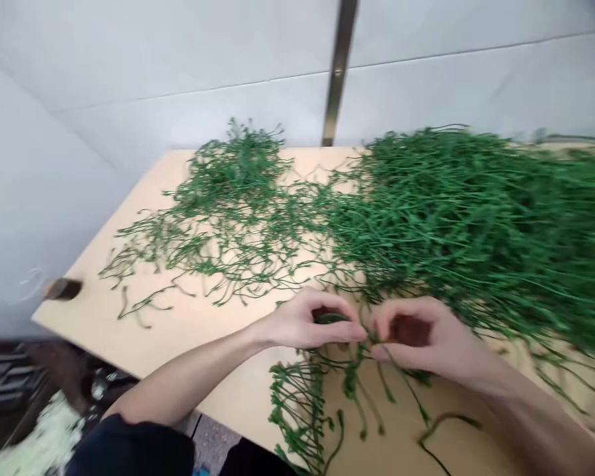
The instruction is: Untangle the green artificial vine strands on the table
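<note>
Our bare left forearm (193,377) slants in from seven o'clock; our left hand (310,324) curls, thumb and forefinger pinched, pointing to three o'clock. Our right forearm (535,416) enters from four o'clock; our right hand (421,340) is pinched too, its fingertips almost meeting the left's.

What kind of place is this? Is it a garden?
Probably not a garden: it looks like an indoor workroom. A pale wooden table stands against plain white walls, a heap of green stems lies on it, and the left hand and right hand pinch a small bunch.
</note>
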`<state>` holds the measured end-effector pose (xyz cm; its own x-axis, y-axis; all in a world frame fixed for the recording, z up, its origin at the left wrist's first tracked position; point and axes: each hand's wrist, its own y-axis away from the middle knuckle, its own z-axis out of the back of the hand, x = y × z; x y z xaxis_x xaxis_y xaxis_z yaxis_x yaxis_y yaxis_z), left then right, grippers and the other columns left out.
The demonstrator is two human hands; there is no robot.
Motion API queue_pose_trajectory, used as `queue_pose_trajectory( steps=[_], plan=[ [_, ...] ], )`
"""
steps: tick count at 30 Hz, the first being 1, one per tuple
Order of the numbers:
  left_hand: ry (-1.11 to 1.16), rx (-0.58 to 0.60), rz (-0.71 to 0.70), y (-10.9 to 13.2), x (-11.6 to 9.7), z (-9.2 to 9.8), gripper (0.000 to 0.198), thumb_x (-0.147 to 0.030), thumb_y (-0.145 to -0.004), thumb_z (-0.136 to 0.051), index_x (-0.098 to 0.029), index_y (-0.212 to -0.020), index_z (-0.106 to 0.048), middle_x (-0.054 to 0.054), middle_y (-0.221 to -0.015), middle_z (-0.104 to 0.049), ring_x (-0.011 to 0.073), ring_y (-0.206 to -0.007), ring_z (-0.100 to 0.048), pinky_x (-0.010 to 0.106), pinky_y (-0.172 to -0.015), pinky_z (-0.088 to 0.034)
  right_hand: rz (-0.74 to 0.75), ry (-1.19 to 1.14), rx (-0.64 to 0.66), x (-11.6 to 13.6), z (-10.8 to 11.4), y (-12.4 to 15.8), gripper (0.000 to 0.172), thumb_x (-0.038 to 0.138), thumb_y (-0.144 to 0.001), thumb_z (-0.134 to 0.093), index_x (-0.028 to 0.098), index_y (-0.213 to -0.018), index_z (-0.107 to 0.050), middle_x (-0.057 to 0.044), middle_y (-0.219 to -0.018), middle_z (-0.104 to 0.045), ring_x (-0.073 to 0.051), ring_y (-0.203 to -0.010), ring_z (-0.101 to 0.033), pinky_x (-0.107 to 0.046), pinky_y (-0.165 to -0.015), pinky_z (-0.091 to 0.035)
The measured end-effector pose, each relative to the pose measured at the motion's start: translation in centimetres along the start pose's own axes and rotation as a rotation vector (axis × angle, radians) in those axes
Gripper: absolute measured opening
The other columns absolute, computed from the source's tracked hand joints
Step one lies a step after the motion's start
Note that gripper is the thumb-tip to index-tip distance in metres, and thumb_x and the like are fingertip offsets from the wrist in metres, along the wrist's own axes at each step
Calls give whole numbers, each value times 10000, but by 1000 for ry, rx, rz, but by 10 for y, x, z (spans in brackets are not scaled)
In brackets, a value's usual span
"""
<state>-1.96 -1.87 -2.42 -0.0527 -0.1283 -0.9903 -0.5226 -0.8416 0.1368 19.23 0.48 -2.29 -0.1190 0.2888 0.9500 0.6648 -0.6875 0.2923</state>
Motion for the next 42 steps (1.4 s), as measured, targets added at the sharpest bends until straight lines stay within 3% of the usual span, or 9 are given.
queue_pose_trajectory(
  steps=[4, 10, 13, 18, 24, 26, 29, 36, 42],
  plan=[
    [1, 112, 18, 0, 9, 4, 252, -356, -679, -804, -158, -800, -703, -5, -711, -645, 98, -681, -547, 211, -653, -427, -63, 9, -61, -9, 5, -2, 256, 222, -535, -891, 210, -707, -701, -12, -691, -691, -146, -621, -653, -189, -572, -543],
    [-4, 126, -4, 4, 9, 10, 189, -347, -775, -721, -166, -767, -670, -16, -690, -603, 87, -639, -494, 228, -617, -385, -119, 75, -101, -15, 6, -4, 270, 361, -580, -875, 246, -798, -764, -40, -756, -740, -192, -698, -695, -215, -608, -589],
    [-2, 169, -38, 4, 8, 12, 236, -350, -767, -726, -165, -684, -605, -43, -594, -505, 82, -568, -423, 246, -557, -338, -47, 136, -109, -15, 0, -3, 257, 409, -596, -866, 254, -774, -766, -48, -737, -729, -189, -656, -676, -237, -572, -584],
    [-24, 155, -115, 3, 9, 13, 267, -267, -789, -681, -165, -609, -513, -60, -558, -411, 73, -539, -351, 248, -538, -299, 114, 231, -284, -11, -9, -2, 264, 458, -651, -832, 246, -778, -738, -60, -780, -701, -176, -662, -625, -274, -594, -562],
    [-43, 96, -113, 3, 8, 8, 174, -292, -802, -649, -151, -718, -591, -33, -616, -504, 78, -556, -411, 237, -536, -335, -13, 208, -77, 0, -8, -2, 360, 550, -759, -701, 191, -784, -689, 9, -554, -512, -78, -462, -368, -207, -393, -274],
    [-69, 83, -85, 4, 8, 7, 192, -329, -788, -662, -141, -763, -635, -28, -601, -517, 81, -542, -412, 239, -521, -335, -78, 169, -27, 1, -8, -2, 367, 538, -717, -737, 183, -764, -660, 29, -530, -478, -64, -447, -323, -202, -395, -223],
    [-115, 78, -51, 4, 8, 6, 221, -351, -793, -655, -131, -764, -663, -26, -563, -514, 82, -520, -410, 236, -506, -336, -149, 161, 46, 2, -11, -4, 345, 411, -599, -847, 172, -653, -605, 33, -535, -477, -70, -489, -369, -206, -442, -255],
    [-119, 100, -82, 3, 5, 4, 225, -303, -772, -678, -143, -639, -594, -46, -538, -479, 64, -507, -401, 205, -489, -323, -143, 123, 183, -1, -14, -4, 337, 370, -705, -780, 164, -545, -568, 66, -467, -315, -51, -452, -255, -214, -420, -172],
    [-96, 99, -31, 3, 4, 5, 282, -323, -741, -707, -150, -584, -549, -61, -499, -429, 59, -490, -358, 213, -475, -286, -231, -77, 326, -6, -10, -2, 267, 378, -674, -792, 169, -795, -679, 42, -491, -564, -60, -383, -401, -192, -395, -305]
  ],
)
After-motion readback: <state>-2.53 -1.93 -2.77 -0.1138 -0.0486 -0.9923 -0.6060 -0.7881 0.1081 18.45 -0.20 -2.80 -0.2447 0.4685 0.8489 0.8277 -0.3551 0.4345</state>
